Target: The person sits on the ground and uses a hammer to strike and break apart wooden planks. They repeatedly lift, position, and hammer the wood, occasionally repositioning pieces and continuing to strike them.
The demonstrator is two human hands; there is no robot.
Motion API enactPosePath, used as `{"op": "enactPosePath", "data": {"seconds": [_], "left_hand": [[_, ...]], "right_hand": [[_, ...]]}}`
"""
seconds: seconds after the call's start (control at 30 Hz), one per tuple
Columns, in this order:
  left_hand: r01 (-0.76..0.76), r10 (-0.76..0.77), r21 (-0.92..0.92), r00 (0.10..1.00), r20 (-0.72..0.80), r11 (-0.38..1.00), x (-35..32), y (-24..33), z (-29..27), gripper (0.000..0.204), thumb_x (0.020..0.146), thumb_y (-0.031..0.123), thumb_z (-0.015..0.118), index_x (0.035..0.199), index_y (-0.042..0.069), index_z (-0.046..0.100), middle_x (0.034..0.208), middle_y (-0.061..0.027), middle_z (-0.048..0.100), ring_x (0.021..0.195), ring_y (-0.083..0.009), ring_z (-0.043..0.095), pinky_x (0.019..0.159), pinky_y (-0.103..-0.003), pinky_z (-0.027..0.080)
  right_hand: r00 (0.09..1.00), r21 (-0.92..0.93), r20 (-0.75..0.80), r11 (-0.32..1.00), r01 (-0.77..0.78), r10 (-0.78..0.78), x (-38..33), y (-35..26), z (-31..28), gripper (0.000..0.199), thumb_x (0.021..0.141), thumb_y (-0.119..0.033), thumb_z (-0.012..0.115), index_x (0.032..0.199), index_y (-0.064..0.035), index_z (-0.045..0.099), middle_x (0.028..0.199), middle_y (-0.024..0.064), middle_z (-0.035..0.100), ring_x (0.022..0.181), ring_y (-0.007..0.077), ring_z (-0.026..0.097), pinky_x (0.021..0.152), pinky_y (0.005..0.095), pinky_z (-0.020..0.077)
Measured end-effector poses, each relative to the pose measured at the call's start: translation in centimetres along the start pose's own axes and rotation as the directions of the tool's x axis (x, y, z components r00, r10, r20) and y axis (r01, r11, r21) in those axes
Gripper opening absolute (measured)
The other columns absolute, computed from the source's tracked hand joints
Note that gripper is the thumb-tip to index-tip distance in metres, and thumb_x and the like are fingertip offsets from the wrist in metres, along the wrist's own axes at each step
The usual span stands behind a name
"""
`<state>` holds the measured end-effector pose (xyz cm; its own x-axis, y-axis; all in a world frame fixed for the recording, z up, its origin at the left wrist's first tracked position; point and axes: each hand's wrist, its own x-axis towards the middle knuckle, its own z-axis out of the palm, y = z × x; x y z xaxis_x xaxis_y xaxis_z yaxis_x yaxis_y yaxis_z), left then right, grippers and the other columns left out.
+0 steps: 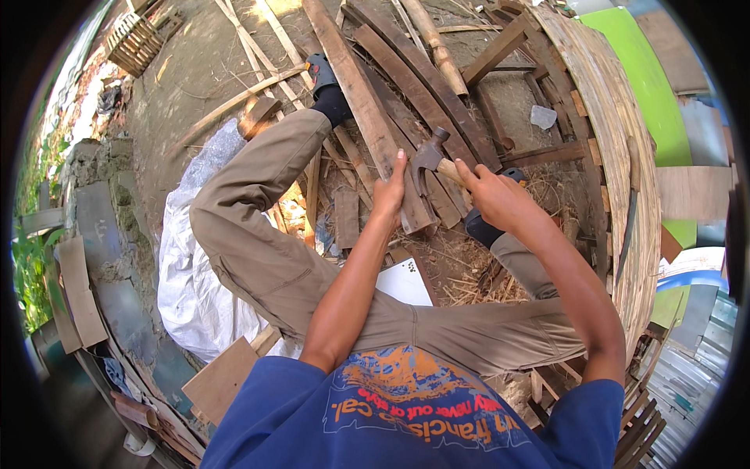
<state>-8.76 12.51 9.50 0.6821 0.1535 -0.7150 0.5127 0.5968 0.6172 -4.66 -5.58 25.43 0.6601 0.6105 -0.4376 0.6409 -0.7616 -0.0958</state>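
A long brown wooden plank (361, 109) slants from the far edge down to the space between my legs. My left hand (390, 190) is wrapped round its near end, thumb up along the side. In my right hand (494, 195) is a claw hammer (428, 156), gripped by its wooden handle. The hammer's dark metal head is just right of the plank's near end, its claw pointing down beside the wood; whether it touches cannot be made out. More dark planks (426, 90) lie to the right of the held one.
A machete-like blade with a wooden handle (633, 168) rests on the pale slatted wood at right. White sacking (187, 289) lies left of my leg, by a broken block wall (105, 203). Thin wood strips (234, 98), a slatted crate (134, 43) and straw-like shavings (461, 273) lie around.
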Motion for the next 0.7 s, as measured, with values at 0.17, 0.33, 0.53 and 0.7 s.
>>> {"op": "enactPosePath", "data": {"seconds": [0.17, 0.33, 0.53, 0.7], "left_hand": [[0.007, 0.000, -0.099, 0.997, 0.073, 0.995, 0.3, 0.2, -1.1, 0.091, 0.085, 0.058, 0.071, 0.138, -0.012, 0.046, 0.131, -0.0243, 0.057, 0.118, -0.0316, 0.059, 0.098, -0.042, 0.049], [0.052, -0.048, -0.076, 0.998, 0.047, 0.996, 1.8, -0.2, -2.3, 0.094, 0.084, 0.060, 0.069, 0.142, -0.010, 0.045, 0.140, -0.0259, 0.051, 0.126, -0.0331, 0.054, 0.107, -0.043, 0.042], [0.078, -0.059, -0.141, 0.989, 0.134, 0.987, 1.3, 0.5, -2.8, 0.091, 0.084, 0.062, 0.068, 0.143, -0.004, 0.046, 0.141, -0.0211, 0.053, 0.127, -0.0306, 0.053, 0.109, -0.041, 0.039], [0.081, -0.049, -0.168, 0.981, 0.187, 0.982, 0.6, 1.6, -2.9, 0.086, 0.084, 0.060, 0.068, 0.143, 0.000, 0.048, 0.140, -0.0183, 0.055, 0.127, -0.0291, 0.054, 0.110, -0.041, 0.038]], "right_hand": [[0.992, -0.059, 0.031, 0.991, 0.122, -0.120, 0.7, 1.6, 1.0, 0.074, 0.086, -0.001, 0.061, 0.152, -0.0069, 0.030, 0.106, 0.0208, 0.058, 0.085, 0.0406, 0.066, 0.069, 0.0494, 0.0531], [0.999, 0.056, -0.018, 0.997, 0.047, -0.046, -0.6, 0.2, 2.7, 0.074, 0.082, 0.002, 0.062, 0.149, -0.0043, 0.033, 0.105, 0.0231, 0.059, 0.080, 0.0410, 0.066, 0.069, 0.0487, 0.0536], [0.991, 0.256, 0.094, 0.964, 0.066, -0.093, -1.1, -0.2, 0.3, 0.068, 0.087, -0.001, 0.060, 0.150, -0.0055, 0.033, 0.115, 0.0264, 0.059, 0.097, 0.0452, 0.064, 0.082, 0.0492, 0.0516], [0.977, 0.606, 0.099, 0.790, 0.094, -0.191, -0.7, 0.5, 0.6, 0.072, 0.094, -0.011, 0.064, 0.155, -0.0039, 0.026, 0.135, 0.0252, 0.053, 0.115, 0.0359, 0.061, 0.093, 0.0406, 0.0482]]}}
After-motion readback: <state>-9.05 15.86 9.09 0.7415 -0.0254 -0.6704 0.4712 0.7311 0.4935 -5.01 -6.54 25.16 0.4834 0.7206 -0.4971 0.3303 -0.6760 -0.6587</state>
